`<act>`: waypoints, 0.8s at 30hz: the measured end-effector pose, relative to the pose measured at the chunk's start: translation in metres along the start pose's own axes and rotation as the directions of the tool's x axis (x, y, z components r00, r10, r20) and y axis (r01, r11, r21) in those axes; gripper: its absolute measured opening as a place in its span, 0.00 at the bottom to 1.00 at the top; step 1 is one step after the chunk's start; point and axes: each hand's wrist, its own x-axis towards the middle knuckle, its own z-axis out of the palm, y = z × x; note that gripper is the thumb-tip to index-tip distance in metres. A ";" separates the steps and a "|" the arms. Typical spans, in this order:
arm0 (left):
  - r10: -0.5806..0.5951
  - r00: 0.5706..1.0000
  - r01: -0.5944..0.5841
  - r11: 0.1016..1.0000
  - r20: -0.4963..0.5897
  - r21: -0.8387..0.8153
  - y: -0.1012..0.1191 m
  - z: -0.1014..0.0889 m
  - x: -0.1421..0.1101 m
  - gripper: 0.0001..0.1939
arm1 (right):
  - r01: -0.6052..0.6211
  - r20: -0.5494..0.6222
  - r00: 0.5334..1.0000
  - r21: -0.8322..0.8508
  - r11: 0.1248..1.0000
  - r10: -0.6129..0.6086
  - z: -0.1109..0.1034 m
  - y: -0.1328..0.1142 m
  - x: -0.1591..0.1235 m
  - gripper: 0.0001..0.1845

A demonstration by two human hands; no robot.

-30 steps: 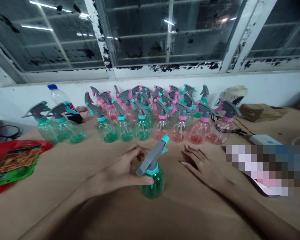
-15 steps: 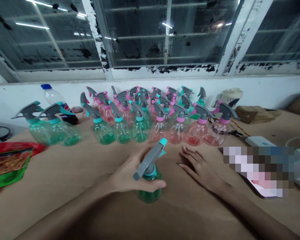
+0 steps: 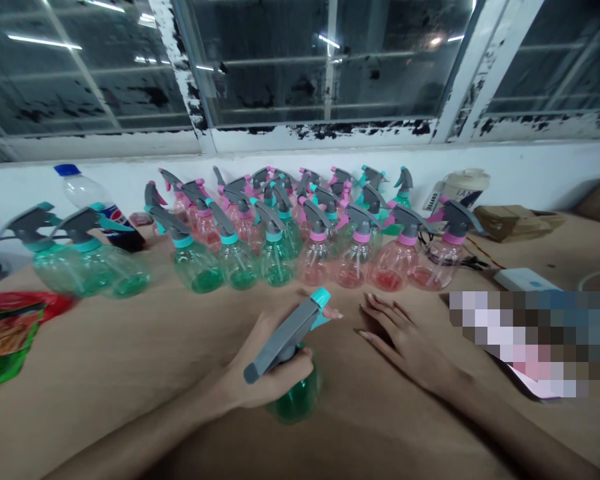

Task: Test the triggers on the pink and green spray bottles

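My left hand (image 3: pixel 265 370) is wrapped round the neck of a green spray bottle (image 3: pixel 294 393) with a grey trigger head and teal nozzle. The bottle stands slightly tilted on the brown table (image 3: pixel 130 360) in front of me. My right hand (image 3: pixel 405 337) lies flat on the table just right of the bottle, fingers stretched out, holding nothing. Behind both hands stands a dense group of green and pink spray bottles (image 3: pixel 300 227).
Two more green spray bottles (image 3: pixel 80 260) stand at the left beside a plastic drink bottle (image 3: pixel 95 207). A red and green snack bag (image 3: pixel 5 333) lies at the left edge. A cup (image 3: pixel 460 190), cardboard pieces (image 3: pixel 515 220) and a white box (image 3: pixel 523 279) sit at the right.
My left hand has closed more tightly round the green bottle's neck and drawn it slightly left and nearer to me. My right hand has stayed flat in place.
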 end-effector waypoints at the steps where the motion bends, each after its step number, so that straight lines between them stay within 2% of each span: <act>1: 0.008 1.000 -0.008 1.000 -0.003 -0.019 0.000 0.000 0.000 0.23 | -0.001 -0.001 1.000 0.003 1.000 0.001 0.000 0.000 0.000 0.28; 6: 0.032 0.999 -0.036 0.996 -0.039 -0.088 0.003 -0.001 0.003 0.21 | -0.004 0.000 1.000 0.007 1.000 0.004 0.000 0.000 -0.001 0.28; 15: 0.014 0.999 -0.018 0.996 -0.049 -0.092 0.003 0.002 0.004 0.05 | 0.019 -0.009 1.000 -0.014 1.000 -0.019 0.001 0.002 -0.002 0.28; 19: 0.043 0.996 -0.049 0.996 -0.078 -0.079 0.003 0.001 0.002 0.04 | 0.011 -0.001 1.000 0.007 1.000 -0.011 0.001 0.002 -0.001 0.27; 24: 0.015 0.996 -0.023 0.995 -0.087 -0.093 0.004 0.002 -0.001 0.12 | 0.000 0.022 1.000 0.015 1.000 -0.001 -0.001 0.002 -0.001 0.28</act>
